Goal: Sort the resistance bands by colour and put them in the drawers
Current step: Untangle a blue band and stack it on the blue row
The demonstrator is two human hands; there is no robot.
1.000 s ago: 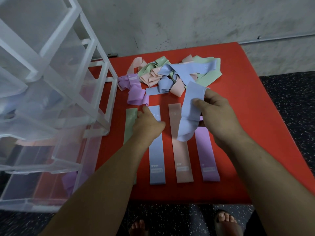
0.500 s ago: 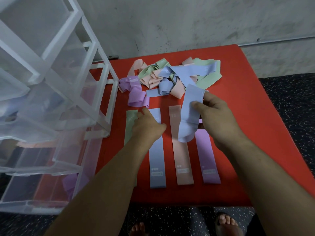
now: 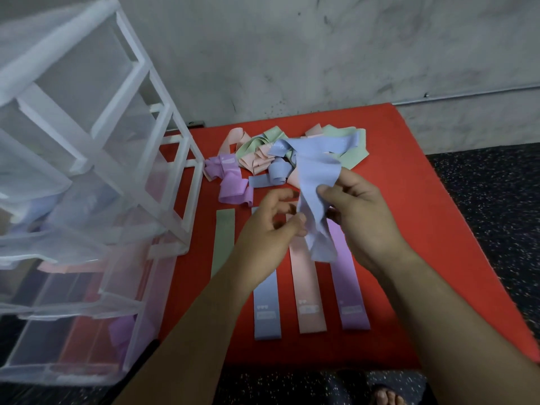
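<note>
I hold a twisted light-blue resistance band (image 3: 314, 206) above the red table (image 3: 415, 229). My right hand (image 3: 362, 220) grips its upper part. My left hand (image 3: 263, 238) pinches its left edge lower down. Below my hands lie flat, side by side, a green band (image 3: 224, 238), a blue band (image 3: 266, 305), a pink band (image 3: 306, 285) and a purple band (image 3: 349, 287). A tangled pile of bands (image 3: 260, 159) in pink, green, blue and purple lies at the table's far side.
A clear plastic drawer unit (image 3: 96, 159) stands at the left, with its drawers pulled out and bands in some of them. A grey wall rises behind the table. Dark speckled floor lies to the right, and my bare toes (image 3: 388, 396) show below.
My left hand has lifted off the flat blue band and moved right to pinch the held blue band. The held band has twisted and risen slightly.
</note>
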